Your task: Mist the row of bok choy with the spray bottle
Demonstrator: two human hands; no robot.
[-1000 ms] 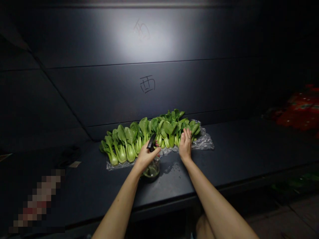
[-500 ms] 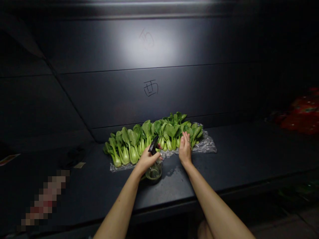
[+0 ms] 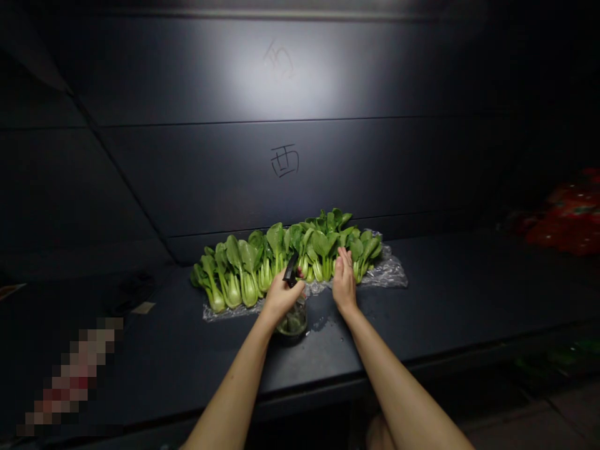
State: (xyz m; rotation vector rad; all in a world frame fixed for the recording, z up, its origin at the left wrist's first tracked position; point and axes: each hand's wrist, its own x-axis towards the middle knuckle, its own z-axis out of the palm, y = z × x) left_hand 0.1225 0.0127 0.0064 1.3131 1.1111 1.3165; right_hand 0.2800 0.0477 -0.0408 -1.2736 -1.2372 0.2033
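On the dark shelf (image 3: 450, 300), the leafy greens (image 3: 247, 290) sit in a row on crinkly plastic (image 3: 392, 274), and my left hand (image 3: 279, 299) is wrapped around the top of the spray bottle (image 3: 294, 322) in front of them. My right hand (image 3: 345, 289), flat with straight fingers, is a bit closer to the bottle than a second ago. I can't tell if it touches the greens.

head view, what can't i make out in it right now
All in the head view:
Clear bottle with a black trigger top: upper part partly covered by the left hand.
Pale-stemmed leafy green vegetables: some stems hidden behind the right hand.
Shiny red heap: dim, blurred, cut off by the right edge.
Pixelated lower-left strip: masked by mosaic.
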